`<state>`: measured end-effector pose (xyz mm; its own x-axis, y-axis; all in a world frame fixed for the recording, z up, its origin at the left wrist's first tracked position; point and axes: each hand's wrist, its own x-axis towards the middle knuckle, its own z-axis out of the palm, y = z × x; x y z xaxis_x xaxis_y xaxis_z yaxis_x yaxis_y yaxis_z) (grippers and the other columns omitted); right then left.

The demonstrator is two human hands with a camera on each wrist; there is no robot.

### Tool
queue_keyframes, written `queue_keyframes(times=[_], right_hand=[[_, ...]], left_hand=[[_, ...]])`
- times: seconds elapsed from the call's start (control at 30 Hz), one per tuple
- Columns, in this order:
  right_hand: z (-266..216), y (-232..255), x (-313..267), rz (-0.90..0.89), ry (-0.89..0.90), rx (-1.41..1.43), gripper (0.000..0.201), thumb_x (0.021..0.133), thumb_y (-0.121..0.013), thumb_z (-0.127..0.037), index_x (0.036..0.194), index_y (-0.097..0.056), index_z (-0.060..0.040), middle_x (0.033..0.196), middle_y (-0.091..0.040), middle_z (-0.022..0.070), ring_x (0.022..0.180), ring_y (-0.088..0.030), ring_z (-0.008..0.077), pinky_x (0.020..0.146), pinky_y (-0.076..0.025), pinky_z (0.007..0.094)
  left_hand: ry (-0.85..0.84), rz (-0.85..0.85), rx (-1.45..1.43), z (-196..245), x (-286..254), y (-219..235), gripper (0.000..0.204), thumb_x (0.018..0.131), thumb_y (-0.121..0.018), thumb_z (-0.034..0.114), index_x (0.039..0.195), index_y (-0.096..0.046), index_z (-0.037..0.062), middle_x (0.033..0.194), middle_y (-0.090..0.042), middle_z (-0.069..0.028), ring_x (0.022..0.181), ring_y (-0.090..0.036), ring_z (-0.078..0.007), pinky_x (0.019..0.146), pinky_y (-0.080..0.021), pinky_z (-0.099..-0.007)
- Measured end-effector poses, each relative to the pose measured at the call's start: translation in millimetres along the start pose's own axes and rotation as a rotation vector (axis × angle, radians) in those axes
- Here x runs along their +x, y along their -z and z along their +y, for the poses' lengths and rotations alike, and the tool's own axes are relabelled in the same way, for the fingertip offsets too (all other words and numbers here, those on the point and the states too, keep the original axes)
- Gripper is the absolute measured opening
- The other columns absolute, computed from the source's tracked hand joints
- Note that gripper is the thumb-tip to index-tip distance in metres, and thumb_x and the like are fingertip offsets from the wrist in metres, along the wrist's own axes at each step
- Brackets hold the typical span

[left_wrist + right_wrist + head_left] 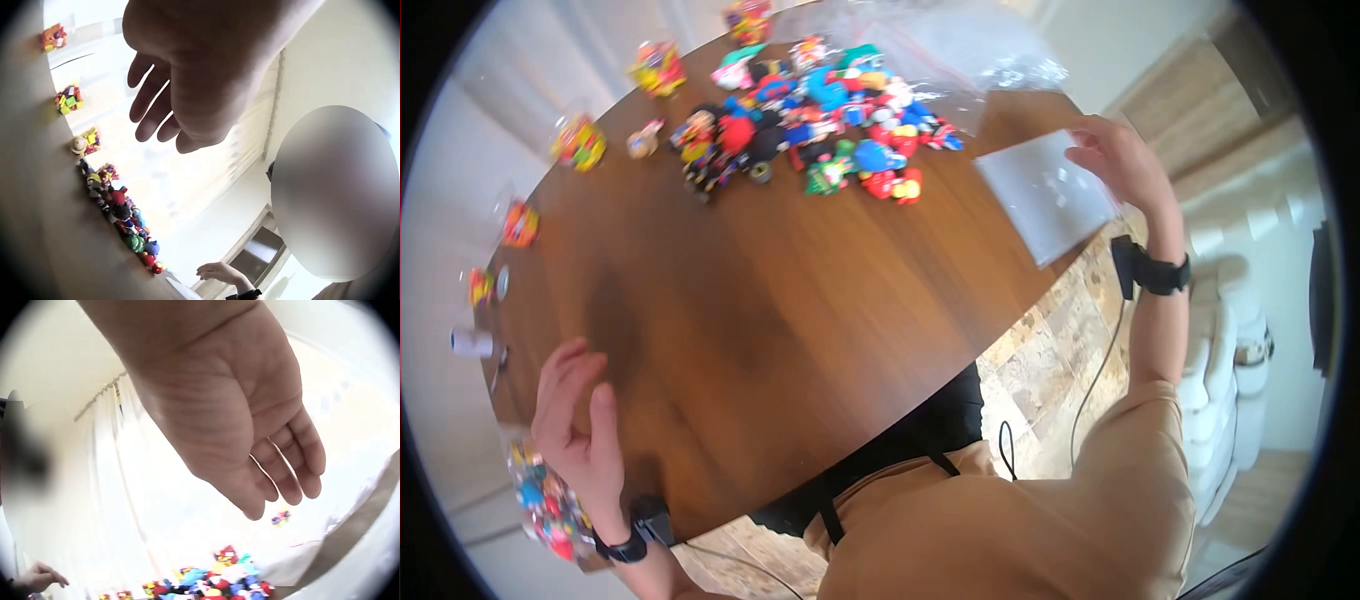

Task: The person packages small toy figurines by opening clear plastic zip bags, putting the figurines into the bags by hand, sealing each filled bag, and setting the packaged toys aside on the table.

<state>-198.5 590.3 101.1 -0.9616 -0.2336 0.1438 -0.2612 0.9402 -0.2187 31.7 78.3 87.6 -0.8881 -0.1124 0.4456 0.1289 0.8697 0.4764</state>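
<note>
My left hand [580, 435] is raised over the left edge of the table, its fingers loosely bent and holding nothing. In the left wrist view that hand [187, 81] hangs with its fingers apart. My right hand [1128, 170] is above the far corner of a stack of flat clear plastic bags [1040, 205] on the table's right side. Nothing shows in its grasp in the right wrist view, where the palm [231, 406] faces the camera. A pile of small colourful toy figures [820, 120] lies at the back of the table, between the two hands.
Small filled clear bags, such as one with yellow and red contents [580, 145], stand along the far left edge of the wooden table [850, 300]. Large crumpled clear plastic [960, 45] lies behind the pile. A white roll [472, 343] and another bag of figures [550, 505] are at left.
</note>
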Motion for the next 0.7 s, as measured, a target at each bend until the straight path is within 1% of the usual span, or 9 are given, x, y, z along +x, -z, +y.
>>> queue_keyframes(times=[0.03,0.1,0.17,0.2,0.37,0.53,0.6,0.67,0.7], right_hand=[[10.8,-3.5,-2.4,0.002,-0.083,-0.108,0.034,0.086,-0.071,-0.025,0.111,-0.067,-0.0021,0.096,-0.07,0.0139,0.086,-0.066,0.0251,0.079,-0.052,0.036],[31.8,-11.4,-4.0,0.012,-0.182,-0.226,0.038,0.083,-0.074,-0.029,0.11,-0.067,-0.0027,0.099,-0.069,0.012,0.087,-0.065,0.0249,0.08,-0.051,0.0358],[57.3,-23.3,-1.9,-0.229,-0.328,-0.238,0.04,0.079,-0.074,-0.034,0.104,-0.067,-0.0031,0.093,-0.068,0.0117,0.084,-0.064,0.0267,0.077,-0.049,0.0368],[60.2,-32.0,-9.1,-0.078,-0.227,-0.136,0.033,0.079,-0.072,-0.029,0.099,-0.066,-0.0031,0.086,-0.067,0.0109,0.08,-0.063,0.026,0.074,-0.048,0.0365],[85.1,-37.1,-12.2,-0.055,-0.266,-0.012,0.026,0.082,-0.068,-0.023,0.101,-0.067,-0.0041,0.087,-0.069,0.011,0.081,-0.065,0.0242,0.076,-0.049,0.0349],[87.9,-30.7,-18.6,0.022,-0.305,0.018,0.023,0.088,-0.064,-0.019,0.106,-0.067,-0.0051,0.091,-0.071,0.0135,0.083,-0.067,0.0208,0.077,-0.05,0.0323],[80.0,-18.9,-24.4,0.298,-0.391,0.042,0.029,0.092,-0.063,-0.031,0.106,-0.069,-0.0066,0.097,-0.072,0.0132,0.087,-0.068,0.0228,0.077,-0.051,0.0352],[95.6,-9.3,-26.8,0.485,-0.17,0.225,0.029,0.097,-0.059,-0.028,0.106,-0.067,-0.0021,0.097,-0.072,0.0101,0.085,-0.067,0.0182,0.077,-0.051,0.0316],[67.1,3.8,-32.0,0.481,-0.144,0.506,0.026,0.1,-0.058,-0.023,0.106,-0.065,0.0013,0.098,-0.07,0.0067,0.083,-0.065,0.0135,0.076,-0.05,0.0275]], left_hand=[[-0.026,-0.013,-0.022,-6.6,-0.6,-4.6,0.018,0.087,-0.064,0.01,0.097,-0.068,-0.0049,0.103,-0.068,-0.0172,0.109,-0.062,-0.0326,0.097,-0.045,-0.04],[0.082,0.02,-0.141,-18.8,-5.0,-10.9,0.019,0.091,-0.063,0.013,0.094,-0.068,-0.0049,0.1,-0.068,-0.0155,0.11,-0.061,-0.0313,0.098,-0.044,-0.04],[0.075,0.02,-0.148,-21.7,-7.1,-12.5,0.019,0.092,-0.062,0.013,0.094,-0.068,-0.0045,0.098,-0.068,-0.0138,0.111,-0.06,-0.031,0.098,-0.043,-0.0401],[0.094,0.028,-0.167,-24.1,-8.5,-11.9,0.018,0.092,-0.062,0.012,0.094,-0.068,-0.0046,0.097,-0.068,-0.0132,0.111,-0.06,-0.0312,0.099,-0.043,-0.0403],[0.167,0.032,-0.215,-32.6,-14.6,-10.7,0.017,0.093,-0.061,0.011,0.096,-0.067,-0.0047,0.097,-0.068,-0.012,0.114,-0.058,-0.0312,0.1,-0.042,-0.0406],[0.13,0.013,-0.239,-36.1,-17.6,-10.3,0.019,0.093,-0.061,0.013,0.098,-0.067,-0.0046,0.099,-0.067,-0.0131,0.114,-0.057,-0.0309,0.1,-0.042,-0.0407],[0.126,0.002,-0.244,-35.8,-16.7,-10.9,0.019,0.094,-0.061,0.013,0.099,-0.067,-0.0046,0.101,-0.067,-0.0141,0.114,-0.058,-0.0311,0.101,-0.042,-0.041],[0.165,0.057,-0.213,-30.2,-15.7,-10.4,0.021,0.094,-0.06,0.014,0.1,-0.067,-0.0048,0.108,-0.066,-0.0162,0.113,-0.058,-0.0296,0.098,-0.045,-0.0394],[0.217,0.087,-0.298,-33.8,-19.3,-12.7,0.019,0.091,-0.061,0.009,0.104,-0.066,-0.0044,0.115,-0.065,-0.0178,0.11,-0.061,-0.0283,0.096,-0.048,-0.0371]])
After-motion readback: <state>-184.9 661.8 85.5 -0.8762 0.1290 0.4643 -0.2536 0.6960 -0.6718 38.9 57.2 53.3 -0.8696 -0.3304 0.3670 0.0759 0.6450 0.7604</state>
